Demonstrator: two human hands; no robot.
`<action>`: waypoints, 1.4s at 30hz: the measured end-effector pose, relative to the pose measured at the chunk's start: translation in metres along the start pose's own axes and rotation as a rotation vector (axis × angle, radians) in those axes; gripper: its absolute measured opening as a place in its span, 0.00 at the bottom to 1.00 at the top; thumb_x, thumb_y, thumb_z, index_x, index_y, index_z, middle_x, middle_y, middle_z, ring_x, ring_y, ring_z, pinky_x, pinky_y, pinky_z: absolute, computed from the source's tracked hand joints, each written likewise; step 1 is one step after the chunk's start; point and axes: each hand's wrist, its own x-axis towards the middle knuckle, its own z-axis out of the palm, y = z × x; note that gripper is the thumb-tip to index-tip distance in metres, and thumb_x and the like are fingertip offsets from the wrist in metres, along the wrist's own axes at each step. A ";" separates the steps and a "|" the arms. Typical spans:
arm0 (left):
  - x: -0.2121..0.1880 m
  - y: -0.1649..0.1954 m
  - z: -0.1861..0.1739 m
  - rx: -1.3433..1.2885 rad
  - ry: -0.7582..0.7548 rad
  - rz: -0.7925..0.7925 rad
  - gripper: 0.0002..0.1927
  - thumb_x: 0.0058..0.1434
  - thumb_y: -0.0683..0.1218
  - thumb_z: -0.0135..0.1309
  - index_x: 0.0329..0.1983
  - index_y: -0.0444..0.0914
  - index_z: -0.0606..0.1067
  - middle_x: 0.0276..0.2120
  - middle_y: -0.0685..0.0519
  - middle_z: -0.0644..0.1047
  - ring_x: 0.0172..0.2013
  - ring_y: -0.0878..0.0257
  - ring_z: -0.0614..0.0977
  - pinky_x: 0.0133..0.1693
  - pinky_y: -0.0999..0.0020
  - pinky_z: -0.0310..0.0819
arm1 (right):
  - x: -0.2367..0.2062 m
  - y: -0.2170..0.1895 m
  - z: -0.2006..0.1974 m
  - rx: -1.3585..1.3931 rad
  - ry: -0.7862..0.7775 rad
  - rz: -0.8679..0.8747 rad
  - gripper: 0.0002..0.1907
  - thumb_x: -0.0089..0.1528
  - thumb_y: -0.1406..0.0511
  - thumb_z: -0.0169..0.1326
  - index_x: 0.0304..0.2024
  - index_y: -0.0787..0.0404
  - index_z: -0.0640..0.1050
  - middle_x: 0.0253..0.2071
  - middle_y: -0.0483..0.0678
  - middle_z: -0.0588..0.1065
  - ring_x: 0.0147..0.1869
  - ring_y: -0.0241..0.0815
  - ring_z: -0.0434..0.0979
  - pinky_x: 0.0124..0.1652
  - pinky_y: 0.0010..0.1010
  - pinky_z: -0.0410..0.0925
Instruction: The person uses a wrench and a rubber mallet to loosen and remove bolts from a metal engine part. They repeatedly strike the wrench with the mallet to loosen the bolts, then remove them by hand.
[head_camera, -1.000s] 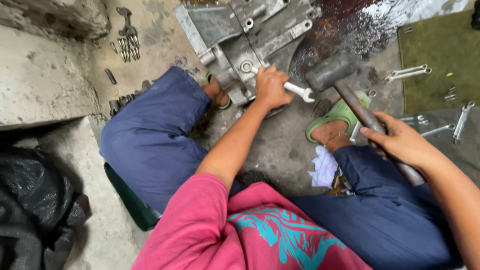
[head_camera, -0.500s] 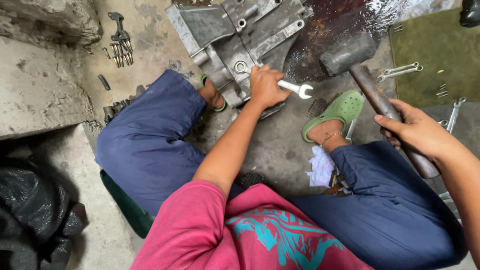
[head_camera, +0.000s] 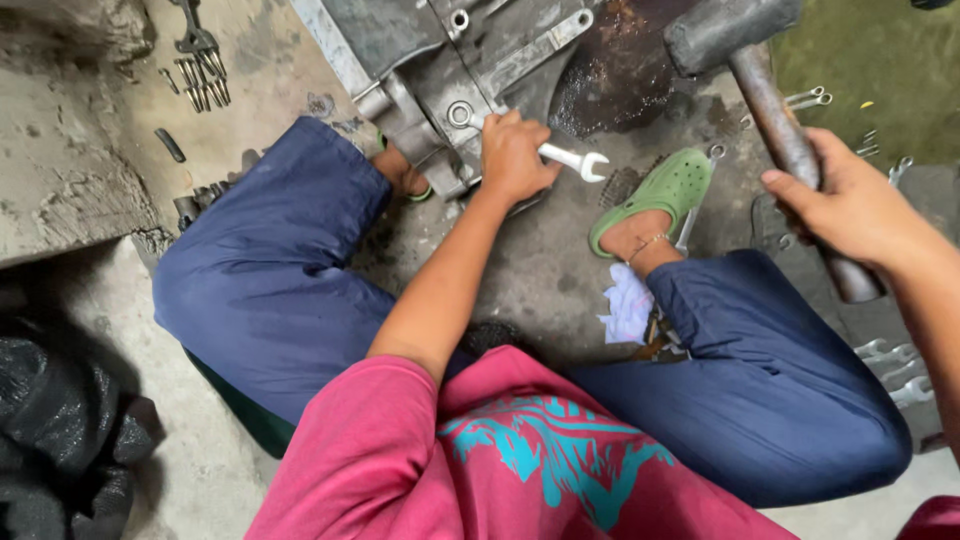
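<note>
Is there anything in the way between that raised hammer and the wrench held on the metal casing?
Nothing visible: the hammer in the right hand is raised right of the wrench, with only stained floor between. The left hand covers the wrench's middle.

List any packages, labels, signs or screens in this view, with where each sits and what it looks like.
No packages, labels, signs or screens show.
Nearest thing: a teal graphic print on the pink shirt, bottom centre.
Black bag: crumpled, lower left, unmarked.
Left hand grips a silver wrench against the grey metal casing.
Right hand holds a hammer.
</note>
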 end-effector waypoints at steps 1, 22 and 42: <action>-0.001 0.000 0.001 -0.001 -0.001 -0.009 0.13 0.47 0.53 0.66 0.18 0.42 0.77 0.24 0.53 0.78 0.35 0.52 0.75 0.42 0.54 0.61 | 0.003 0.001 0.005 -0.127 0.018 -0.014 0.30 0.66 0.57 0.57 0.66 0.62 0.66 0.30 0.50 0.72 0.27 0.40 0.71 0.29 0.33 0.66; -0.009 -0.006 0.002 -0.004 0.008 0.005 0.09 0.55 0.46 0.62 0.21 0.41 0.78 0.24 0.54 0.77 0.34 0.53 0.75 0.43 0.56 0.62 | 0.030 0.052 -0.005 0.231 0.251 -0.045 0.32 0.70 0.53 0.56 0.67 0.66 0.65 0.39 0.60 0.73 0.33 0.42 0.71 0.33 0.41 0.67; -0.018 -0.014 0.004 -0.031 -0.079 0.092 0.09 0.38 0.43 0.60 0.25 0.43 0.81 0.25 0.55 0.78 0.35 0.54 0.76 0.43 0.56 0.64 | 0.026 0.093 -0.003 -0.017 0.154 -0.267 0.20 0.65 0.64 0.61 0.52 0.64 0.67 0.29 0.54 0.70 0.26 0.44 0.71 0.25 0.40 0.64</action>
